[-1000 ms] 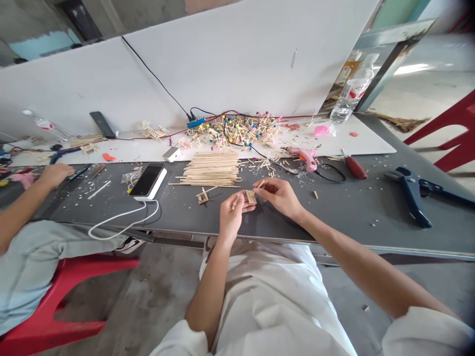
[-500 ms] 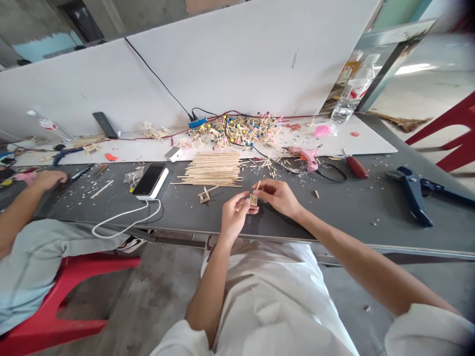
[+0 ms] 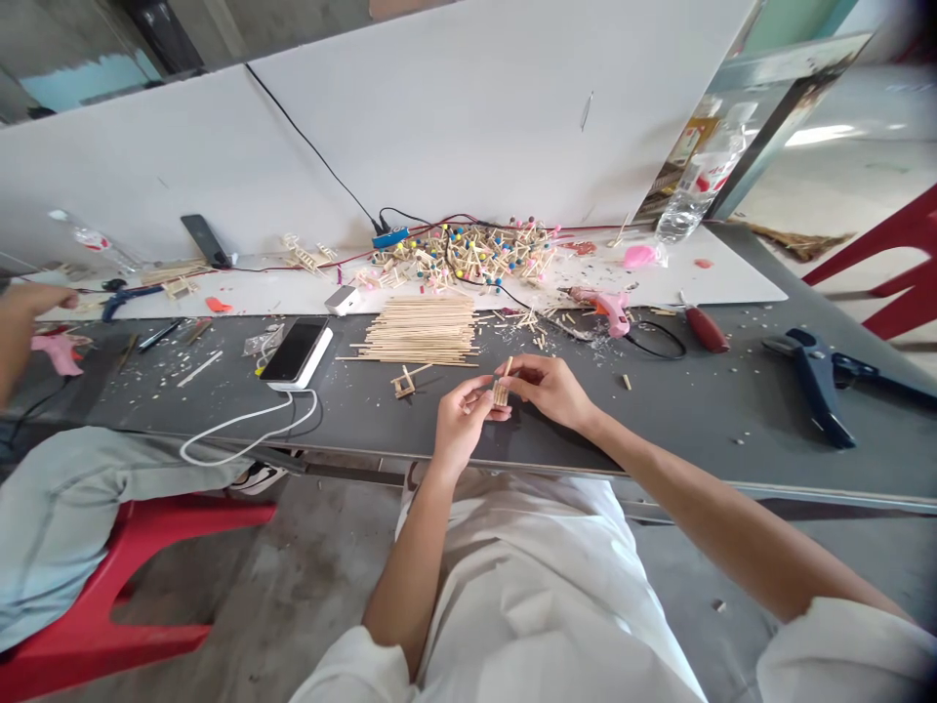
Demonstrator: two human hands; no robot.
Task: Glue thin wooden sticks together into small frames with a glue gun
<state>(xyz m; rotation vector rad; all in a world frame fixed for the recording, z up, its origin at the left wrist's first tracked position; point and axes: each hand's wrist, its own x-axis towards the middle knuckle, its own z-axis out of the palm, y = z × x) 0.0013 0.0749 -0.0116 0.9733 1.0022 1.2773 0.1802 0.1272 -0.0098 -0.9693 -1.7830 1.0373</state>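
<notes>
Close to the table's front edge, my left hand (image 3: 464,420) grips a small piece built of short wooden sticks (image 3: 501,393). My right hand (image 3: 549,391) pinches a short wooden stick (image 3: 508,366) that stands up at the top of that piece; whether the two are joined I cannot tell. Fingers cover part of both. To the left of my hands lies a small stick frame (image 3: 403,384) with one longer stick poking out. Behind it is a row of long wooden sticks (image 3: 419,330) laid side by side.
A pink glue gun (image 3: 609,309), a red-handled tool (image 3: 707,330) and dark blue cutters (image 3: 814,391) lie to the right. A heap of sticks with coloured balls (image 3: 475,256) sits at the back. A phone on a white block (image 3: 297,353) trails a cable. At far left is a co-worker's hand (image 3: 44,298).
My hands and the stick piece stay almost in place. The co-worker's hand at far left has moved back and left, uncovering a pink glue gun there.
</notes>
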